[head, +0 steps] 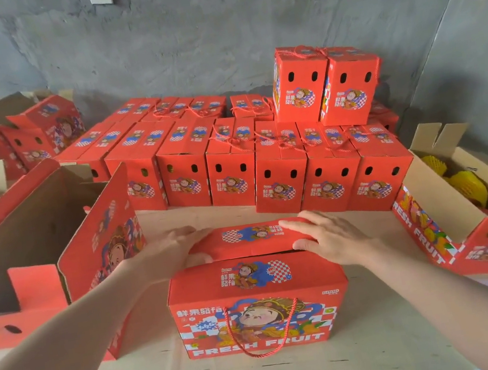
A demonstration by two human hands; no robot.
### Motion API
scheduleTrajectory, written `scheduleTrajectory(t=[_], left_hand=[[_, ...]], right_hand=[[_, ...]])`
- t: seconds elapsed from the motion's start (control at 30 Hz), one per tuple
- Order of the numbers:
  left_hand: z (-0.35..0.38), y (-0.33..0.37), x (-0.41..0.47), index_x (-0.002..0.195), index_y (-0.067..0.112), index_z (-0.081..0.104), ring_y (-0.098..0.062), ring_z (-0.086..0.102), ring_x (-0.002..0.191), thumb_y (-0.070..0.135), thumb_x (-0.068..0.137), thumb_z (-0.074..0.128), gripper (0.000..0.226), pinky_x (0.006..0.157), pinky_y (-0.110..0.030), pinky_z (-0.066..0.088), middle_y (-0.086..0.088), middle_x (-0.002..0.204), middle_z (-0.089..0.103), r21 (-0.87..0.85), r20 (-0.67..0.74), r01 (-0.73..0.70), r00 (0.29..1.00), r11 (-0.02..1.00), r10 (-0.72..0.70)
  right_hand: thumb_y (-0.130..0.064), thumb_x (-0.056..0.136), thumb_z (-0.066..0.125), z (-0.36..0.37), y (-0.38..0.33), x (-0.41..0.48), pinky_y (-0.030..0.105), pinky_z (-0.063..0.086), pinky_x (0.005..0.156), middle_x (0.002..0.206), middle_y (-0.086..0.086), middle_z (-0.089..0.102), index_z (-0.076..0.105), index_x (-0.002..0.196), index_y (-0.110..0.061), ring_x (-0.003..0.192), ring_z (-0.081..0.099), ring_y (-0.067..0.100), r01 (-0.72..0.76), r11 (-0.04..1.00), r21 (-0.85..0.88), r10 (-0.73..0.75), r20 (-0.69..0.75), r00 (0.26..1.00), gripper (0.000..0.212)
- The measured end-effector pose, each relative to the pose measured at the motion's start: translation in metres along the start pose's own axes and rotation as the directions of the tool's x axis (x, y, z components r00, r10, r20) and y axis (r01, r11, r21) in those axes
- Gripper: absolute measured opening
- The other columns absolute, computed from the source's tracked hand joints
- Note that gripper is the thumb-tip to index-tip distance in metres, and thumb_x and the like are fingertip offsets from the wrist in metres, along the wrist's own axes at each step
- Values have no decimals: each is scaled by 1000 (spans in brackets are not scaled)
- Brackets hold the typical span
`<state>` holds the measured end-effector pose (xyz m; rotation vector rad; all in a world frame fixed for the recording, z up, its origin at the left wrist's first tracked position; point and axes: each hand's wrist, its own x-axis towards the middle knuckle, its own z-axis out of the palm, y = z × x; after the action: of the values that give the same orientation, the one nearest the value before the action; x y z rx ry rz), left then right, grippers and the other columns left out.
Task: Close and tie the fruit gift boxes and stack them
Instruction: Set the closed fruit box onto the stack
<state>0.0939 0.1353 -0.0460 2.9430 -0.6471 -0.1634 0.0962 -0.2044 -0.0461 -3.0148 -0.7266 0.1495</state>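
A red fruit gift box point(261, 318) with a cartoon figure and "FRESH FRUIT" print stands on the cardboard-covered table in front of me. Its near top flap lies flat; its far top flap point(246, 240) is angled down, almost closed. My left hand point(179, 248) presses flat on the left end of that far flap. My right hand point(326, 235) presses on its right end. A red rope handle point(263, 341) hangs loose down the box's front. Behind it stand several closed boxes point(280, 178) in rows, with two tied boxes point(326, 88) stacked on top at the back right.
An open empty box point(51, 245) sits close on the left, more open boxes point(31, 131) behind it. On the right, an open box point(455, 206) holds yellow net-wrapped fruit. A grey wall runs behind the stack.
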Motion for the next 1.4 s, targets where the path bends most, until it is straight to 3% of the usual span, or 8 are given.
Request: scheduleTrajectory(t=[0.23, 0.47, 0.63, 0.73, 0.9, 1.17, 1.27, 1.4], left_hand=[[10, 6, -3, 150, 38, 5, -22, 20, 139, 54, 96, 31, 62, 113, -37, 24, -5, 152, 21, 36, 76, 53, 996, 998, -55], [8, 6, -7, 143, 47, -14, -18, 13, 143, 56, 96, 21, 60, 111, -37, 31, 2, 154, 4, -45, 168, 32, 986, 998, -24], [4, 18, 0, 142, 44, -24, -23, -26, 142, 72, 81, -4, 70, 115, -52, -10, -1, 156, -26, 179, 268, 117, 950, 977, -163], [22, 51, 7, 145, 25, -24, -21, -30, 139, 72, 79, -14, 82, 111, -50, -17, -2, 151, -32, 212, 117, 116, 983, 971, -143], [43, 65, 9, 134, 37, -32, -23, -27, 141, 72, 48, -46, 94, 115, -48, -10, 5, 147, -33, 118, 49, 28, 998, 993, -34], [36, 99, -4, 150, 28, -13, -16, -25, 142, 50, 99, 6, 58, 114, -46, -15, 6, 156, -23, 37, 46, 167, 985, 985, -169], [54, 139, -25, 145, 25, -19, -11, -31, 137, 60, 89, -11, 66, 107, -40, -28, 9, 152, -27, 3, -30, 128, 991, 992, -128], [68, 155, -35, 142, 30, -21, -17, -38, 135, 70, 71, -31, 82, 93, -41, -43, 14, 149, -30, 36, -131, 137, 983, 990, -131]], right_hand=[[-59, 96, 21, 7, 3, -1, 42, 26, 112, 155, -4, 12, 5, 143, -58, 145, 10, 18, 19, 998, 56, -21, 39, 999, 50], [-55, 99, 18, 10, 6, -3, 35, -10, 116, 154, -11, -25, -16, 134, -61, 143, -24, 11, 98, 995, 32, -100, 75, 992, 49], [-54, 100, 14, 6, 1, -3, 35, -23, 111, 151, -12, -32, -22, 138, -48, 140, -30, 9, 109, 991, -81, -101, 89, 991, 53], [-63, 95, 8, 12, -5, -7, 36, -23, 112, 147, -12, -40, -28, 138, -47, 137, -35, 9, 115, 990, -81, -104, 129, 986, 58], [-72, 83, -1, 16, -7, -7, 41, -23, 112, 145, -13, -44, -28, 133, -54, 134, -41, 11, 101, 993, -52, -90, 192, 977, 60], [-66, 93, 18, 10, -2, -5, 48, -14, 115, 155, -11, -27, -6, 136, -63, 142, -28, 17, 103, 992, 69, -111, 125, 986, 50], [-52, 101, 19, 9, 2, -3, 44, -2, 115, 160, -11, -8, 7, 138, -63, 147, -9, 17, 89, 992, 90, -97, 79, 992, 41], [-36, 102, 35, 15, -8, -2, 31, 18, 99, 147, -3, 35, 42, 135, -52, 139, 24, 11, 22, 983, 181, 11, -179, 984, 37]])
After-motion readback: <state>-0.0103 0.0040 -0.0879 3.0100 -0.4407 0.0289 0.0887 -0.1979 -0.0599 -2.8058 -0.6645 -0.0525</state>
